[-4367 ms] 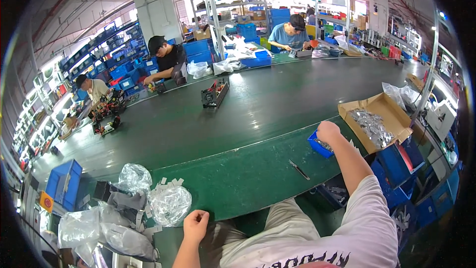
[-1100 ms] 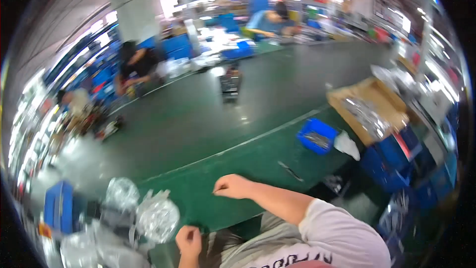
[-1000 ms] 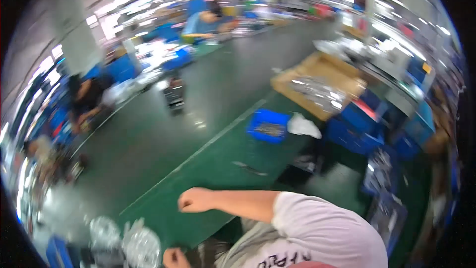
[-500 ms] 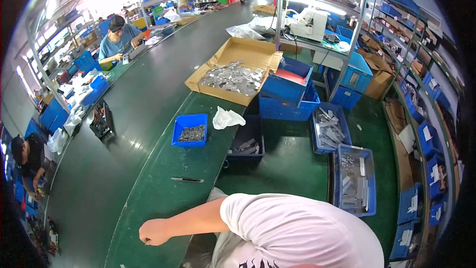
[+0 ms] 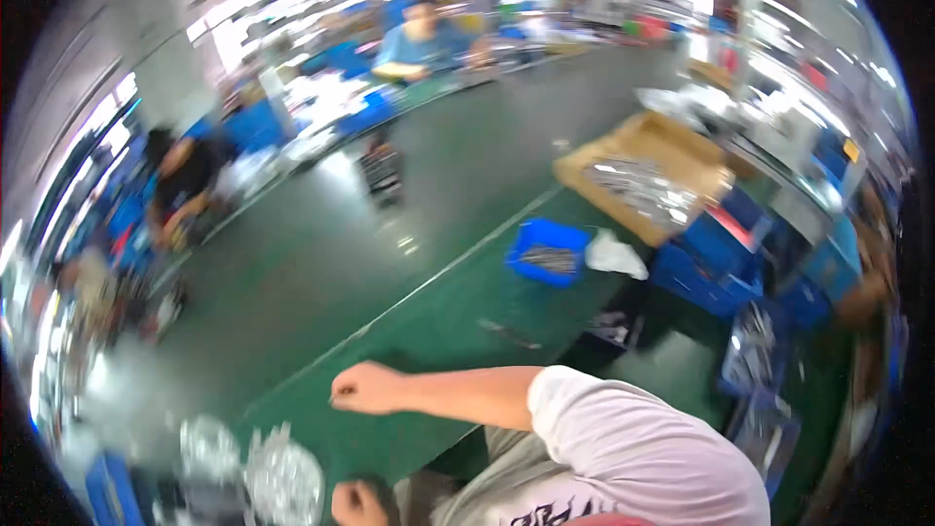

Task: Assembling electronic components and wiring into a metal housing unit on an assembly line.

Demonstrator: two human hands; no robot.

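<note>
My right hand (image 5: 366,388) is held over the green bench top (image 5: 448,326), its fingers pinched together. A tiny dark bit shows at the fingertips, too small to name. Low in the picture, my left hand (image 5: 360,505) is partly visible with its fingers curled; what it holds, if anything, is hidden. Left of it are clear, shiny plastic-looking pieces (image 5: 282,479), blurred. A thin dark tool like tweezers (image 5: 509,334) lies on the bench beyond my right forearm. Farther off, a blue tray (image 5: 547,253) holds many small metal parts, beside a crumpled white bag (image 5: 616,255).
A cardboard tray (image 5: 594,151) of flat metal pieces sits at far right, near stacked blue crates (image 5: 706,278). A dark belt (image 5: 390,253) runs alongside the bench, carrying a dark device (image 5: 380,170). Two people work across it: one in blue (image 5: 419,44), one in black (image 5: 185,175).
The view has swung left, so the trays appear farther right and the picture is blurred. My left hand and the clear pieces have come into view. My right hand stays pinched.
</note>
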